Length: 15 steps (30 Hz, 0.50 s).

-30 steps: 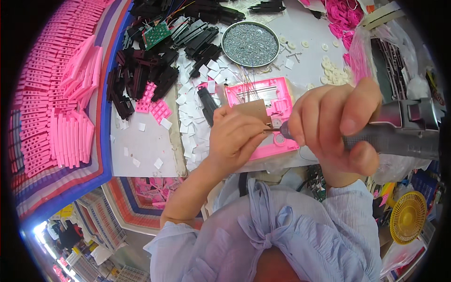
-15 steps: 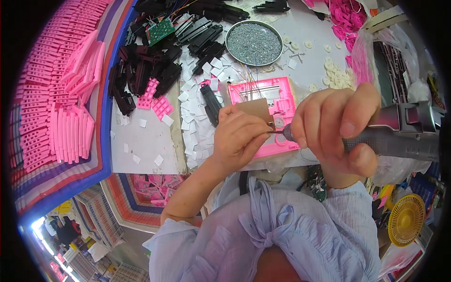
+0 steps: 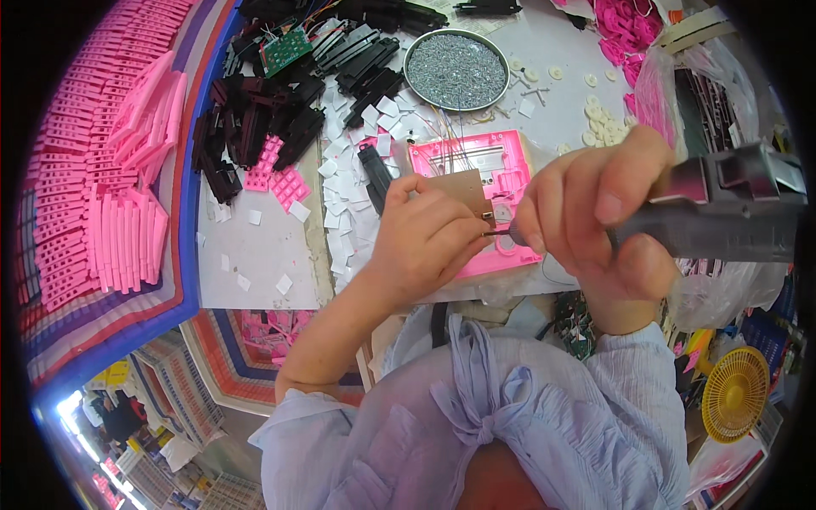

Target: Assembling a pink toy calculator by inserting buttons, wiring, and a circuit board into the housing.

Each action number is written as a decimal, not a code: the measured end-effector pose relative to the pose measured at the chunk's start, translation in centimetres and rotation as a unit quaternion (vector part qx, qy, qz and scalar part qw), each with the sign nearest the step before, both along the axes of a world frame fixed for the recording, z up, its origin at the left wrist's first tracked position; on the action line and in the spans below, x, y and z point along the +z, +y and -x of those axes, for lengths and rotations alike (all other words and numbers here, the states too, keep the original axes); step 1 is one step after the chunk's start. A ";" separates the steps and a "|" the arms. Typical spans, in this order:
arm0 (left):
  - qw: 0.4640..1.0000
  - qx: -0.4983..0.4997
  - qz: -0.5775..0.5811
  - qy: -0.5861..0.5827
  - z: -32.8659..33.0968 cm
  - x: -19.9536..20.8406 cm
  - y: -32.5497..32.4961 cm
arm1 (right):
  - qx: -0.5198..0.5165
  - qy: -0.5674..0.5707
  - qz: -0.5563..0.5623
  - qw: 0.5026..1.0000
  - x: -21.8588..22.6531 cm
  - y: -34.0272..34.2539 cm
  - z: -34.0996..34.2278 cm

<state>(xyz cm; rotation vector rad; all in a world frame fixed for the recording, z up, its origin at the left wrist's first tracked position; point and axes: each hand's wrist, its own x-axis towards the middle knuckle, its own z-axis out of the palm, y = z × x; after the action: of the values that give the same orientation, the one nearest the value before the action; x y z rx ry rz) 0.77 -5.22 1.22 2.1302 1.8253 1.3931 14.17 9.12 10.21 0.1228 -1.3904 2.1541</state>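
Note:
My right hand (image 3: 599, 221) is wrapped round a dark grey electric screwdriver (image 3: 722, 225), held sideways with its bit pointing left. The thin bit (image 3: 500, 232) reaches the fingertips of my left hand (image 3: 429, 229). Those fingers are closed at the edge of a brown circuit board (image 3: 463, 189), which is tilted up over a pink plastic housing (image 3: 527, 153). Thin wires run from the board area toward the back. Whether a screw sits at the bit's tip is hidden by my left fingers.
Beyond the housing stands a round tray of small screws (image 3: 456, 71). White square pads (image 3: 340, 204) and black plastic parts (image 3: 255, 127) lie to the left, cream round pieces (image 3: 602, 127) to the right. A blue-rimmed crate (image 3: 189, 212) of pink parts borders the far left.
The bit and both hands have shifted slightly, and the screwdriver's body is tipped up a little more. The whole view has moved a little; both grips stay the same.

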 end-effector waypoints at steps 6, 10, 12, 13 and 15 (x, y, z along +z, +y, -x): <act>0.983 -0.046 0.075 0.163 1.2 1.3 0.0 | 0.007 -0.025 -0.056 0.998 -2.1 -0.1 0.5; 0.995 0.027 0.057 0.080 2.3 1.3 0.1 | -0.052 -0.080 -0.141 0.985 -4.5 0.9 1.0; 0.990 0.071 0.123 0.026 2.7 1.2 -0.5 | -0.060 -0.078 -0.134 0.986 -5.7 1.7 1.3; 0.990 0.065 0.121 0.018 2.3 0.2 -0.6 | -0.059 -0.078 -0.137 0.986 -6.0 1.9 1.5; 0.991 0.051 0.118 0.022 1.1 -1.4 -0.5 | -0.061 -0.071 -0.152 0.984 -6.6 2.1 1.9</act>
<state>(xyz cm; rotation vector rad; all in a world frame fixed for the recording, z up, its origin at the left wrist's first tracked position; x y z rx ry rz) -0.34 -5.75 -0.19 1.9911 2.0272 1.0886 12.24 11.22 3.58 -0.0010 -1.7550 1.8709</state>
